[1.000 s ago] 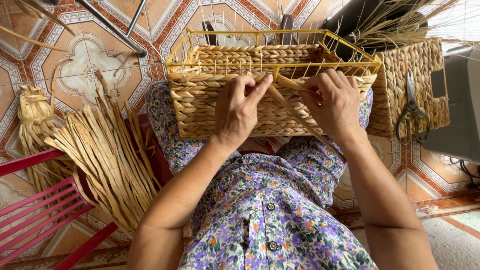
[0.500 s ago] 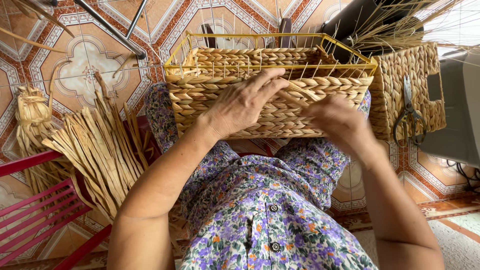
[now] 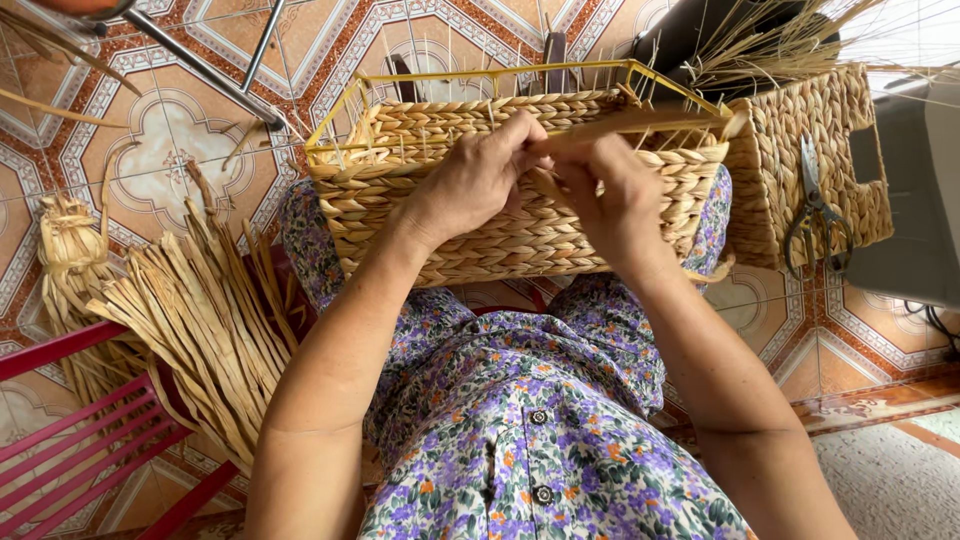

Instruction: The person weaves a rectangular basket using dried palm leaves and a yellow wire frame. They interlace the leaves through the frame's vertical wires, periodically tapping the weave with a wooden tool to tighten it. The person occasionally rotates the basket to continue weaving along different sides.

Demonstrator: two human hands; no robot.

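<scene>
A half-woven straw basket (image 3: 420,215) on a yellow wire frame (image 3: 340,100) rests on my lap, its open top facing away. My left hand (image 3: 478,180) lies over the near wall and pinches a flat straw strand (image 3: 640,120) close to the rim. My right hand (image 3: 610,195) sits beside it, fingers closed on the same strand, which runs right along the top edge. Thin upright stakes stick up around the rim.
A bundle of loose straw strips (image 3: 200,320) lies on the tiled floor at the left, by a red slatted stool (image 3: 70,440). A finished woven basket (image 3: 810,150) stands at the right with scissors (image 3: 815,215) hanging on it. Metal legs (image 3: 200,65) cross the top left.
Both hands have moved up to the rim and come together on the strand. The basket has shifted slightly, and the strand now lies along the top edge to the right.
</scene>
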